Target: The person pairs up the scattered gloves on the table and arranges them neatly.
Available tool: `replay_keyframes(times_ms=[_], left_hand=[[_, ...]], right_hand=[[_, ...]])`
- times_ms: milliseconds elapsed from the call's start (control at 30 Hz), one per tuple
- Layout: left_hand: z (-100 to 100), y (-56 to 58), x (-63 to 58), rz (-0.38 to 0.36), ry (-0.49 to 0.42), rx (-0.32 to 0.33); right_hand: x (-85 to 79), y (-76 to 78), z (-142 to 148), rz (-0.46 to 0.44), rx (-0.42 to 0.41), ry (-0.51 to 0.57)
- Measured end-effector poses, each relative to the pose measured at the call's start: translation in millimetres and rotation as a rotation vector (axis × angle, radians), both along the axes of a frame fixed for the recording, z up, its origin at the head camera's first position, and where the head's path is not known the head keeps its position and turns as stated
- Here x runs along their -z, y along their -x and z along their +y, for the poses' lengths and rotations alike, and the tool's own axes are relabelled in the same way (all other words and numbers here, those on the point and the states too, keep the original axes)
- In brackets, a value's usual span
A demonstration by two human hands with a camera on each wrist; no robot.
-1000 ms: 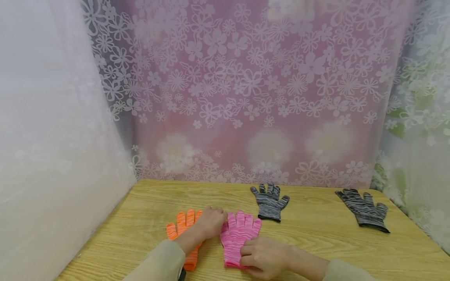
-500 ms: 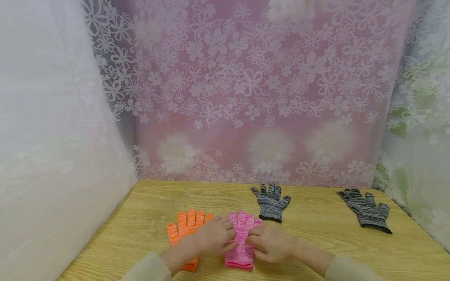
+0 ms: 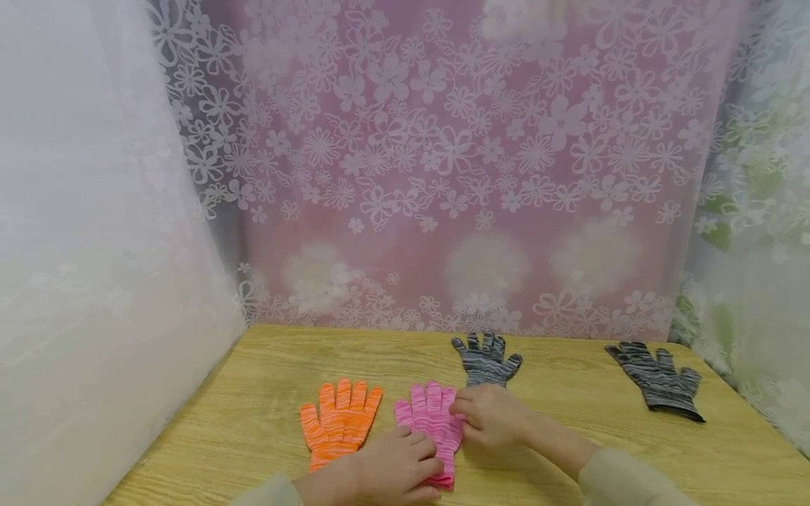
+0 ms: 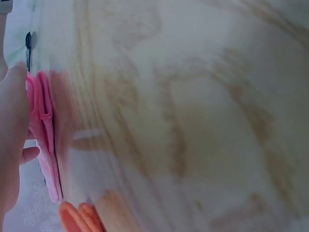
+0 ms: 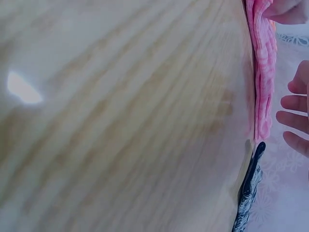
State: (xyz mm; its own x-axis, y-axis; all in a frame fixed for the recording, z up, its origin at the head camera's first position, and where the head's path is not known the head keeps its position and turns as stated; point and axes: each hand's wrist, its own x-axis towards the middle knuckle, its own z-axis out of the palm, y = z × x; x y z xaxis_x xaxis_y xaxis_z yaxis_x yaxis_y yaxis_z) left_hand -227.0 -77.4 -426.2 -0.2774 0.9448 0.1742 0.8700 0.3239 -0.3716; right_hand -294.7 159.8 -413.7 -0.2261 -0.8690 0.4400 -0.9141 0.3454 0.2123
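A pink knit glove (image 3: 433,416) lies flat on the wooden table, fingers pointing away from me. My left hand (image 3: 399,464) rests over its lower left part near the cuff, fingers loosely bent. At the glove's right side is my right hand (image 3: 493,414), its relaxed fingers overlapping the glove's edge in the head view. The right wrist view shows those fingers (image 5: 293,119) spread and holding nothing, a little above the pink glove. To the left lies an orange knit glove (image 3: 338,425), its cuff hidden behind my left forearm.
A grey-black knit glove (image 3: 486,367) lies behind my right hand, its cuff partly covered. Another grey-black glove (image 3: 661,379) is at the table's far right. The wooden table (image 3: 285,351) is bordered by a pink floral curtain (image 3: 405,211) and a pale left curtain (image 3: 126,281).
My left hand has come down from the glove's upper left to its cuff area. My right hand has gone up from the cuff to the upper right edge.
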Motion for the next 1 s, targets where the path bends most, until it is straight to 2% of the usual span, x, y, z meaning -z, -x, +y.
replay_keyframes(times_ms=[133,267,400,633,833,1000], left_hand=[[-0.3,-0.4,0.4,-0.003,0.031,0.000],[-1.4,-1.5,-1.8,-0.065,0.055,0.010],[-2.5,-2.4,-3.3,-0.093,0.065,0.022],[-3.8,-1.7,-2.8,-0.049,0.064,0.041],[-4.3,-1.1,-3.7,-0.072,0.054,0.048],[-4.6,0.1,-3.6,-0.090,0.057,0.054]], right_hand=[[-4.1,3.6,-6.4,-0.112,0.091,-0.013],[-9.5,7.6,-16.2,-0.225,0.154,-0.019],[-12.3,13.4,-28.5,-0.286,0.218,-0.034],[-12.2,26.0,-54.6,-0.299,0.267,-0.063],[-9.3,36.0,-73.1,-0.273,0.296,-0.089],[-4.4,40.4,-80.3,-0.313,0.344,-0.125]])
